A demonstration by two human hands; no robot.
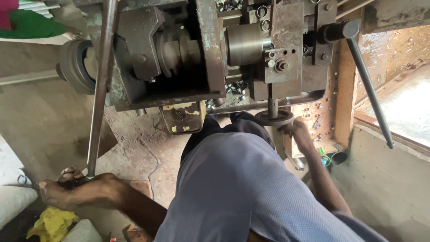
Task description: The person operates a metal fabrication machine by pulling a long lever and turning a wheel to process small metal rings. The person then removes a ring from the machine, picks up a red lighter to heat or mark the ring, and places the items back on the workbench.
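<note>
Gripping a long steel lever [101,85] and rusty handwheel [274,118], both hands closed.

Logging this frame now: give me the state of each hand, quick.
Left hand: closed around the lower end of the long metal lever.
Right hand: gripping the rim of the small round handwheel.
</note>
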